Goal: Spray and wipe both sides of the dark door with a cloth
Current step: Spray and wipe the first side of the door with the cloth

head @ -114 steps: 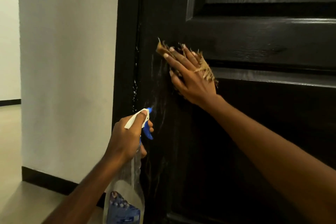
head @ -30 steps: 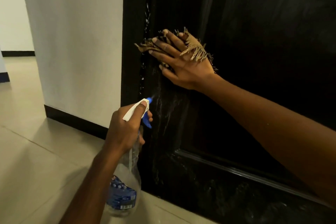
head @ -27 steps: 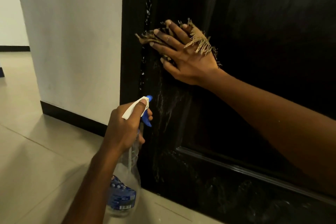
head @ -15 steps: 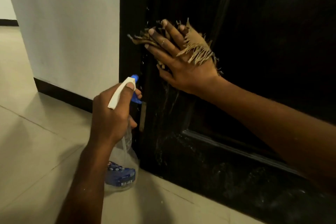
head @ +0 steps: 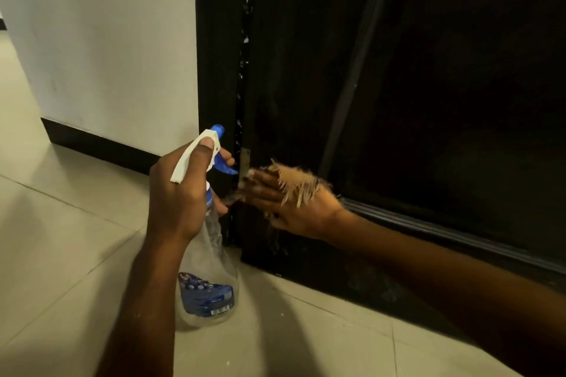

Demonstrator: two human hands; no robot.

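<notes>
The dark panelled door [head: 428, 86] fills the right of the head view. My right hand [head: 291, 208] presses a frayed tan cloth [head: 295, 182] flat against the door's lower left edge, fingers straight; most of the cloth is hidden under the hand. My left hand [head: 180, 193] grips the neck of a clear spray bottle [head: 208, 285] with a white and blue trigger head, held upright just left of the door, nozzle pointing at the door edge. White flecks dot the gap between door and frame.
The dark door frame [head: 214, 55] stands left of the door, beside a white wall [head: 107, 40] with a black skirting board [head: 101, 147]. Pale floor tiles [head: 61, 254] stretch to the left and in front. A small metal hinge plate [head: 244, 159] sits at the door edge.
My right hand has slid the cloth down the door's left edge from mid height to near the bottom rail. The bottle hand stayed beside it as my view dropped lower.
</notes>
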